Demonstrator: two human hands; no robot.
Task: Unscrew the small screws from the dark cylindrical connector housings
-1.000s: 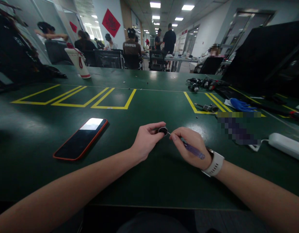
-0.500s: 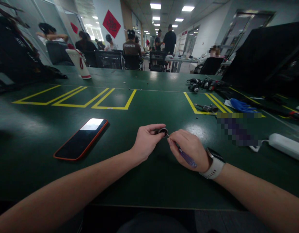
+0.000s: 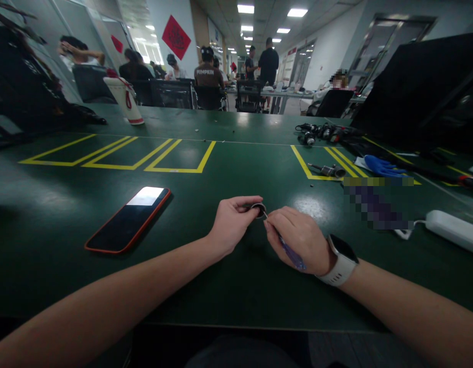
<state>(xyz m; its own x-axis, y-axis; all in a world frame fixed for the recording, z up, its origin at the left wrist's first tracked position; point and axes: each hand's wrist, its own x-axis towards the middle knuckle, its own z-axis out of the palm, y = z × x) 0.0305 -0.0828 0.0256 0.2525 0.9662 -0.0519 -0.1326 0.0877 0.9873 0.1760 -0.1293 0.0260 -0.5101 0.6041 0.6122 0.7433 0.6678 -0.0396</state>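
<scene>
- My left hand (image 3: pixel 229 225) pinches a ring-like part (image 3: pixel 260 207); sideways pressure could pop it loose.
- My right hand (image 3: pixel 299 237) grips a purple-handled screwdriver (image 3: pixel 292 255); slipping could jab the left.

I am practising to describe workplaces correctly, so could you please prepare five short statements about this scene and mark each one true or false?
1. The left hand holds a small round part. True.
2. The purple-handled tool is in the left hand. False: the right hand holds it.
3. A watch is worn on the right wrist. True.
4. The phone lies screen down. False: its screen faces up, on the left part of the table.
5. The yellow lines on the table lie beyond the phone, farther from the person. True.
</scene>
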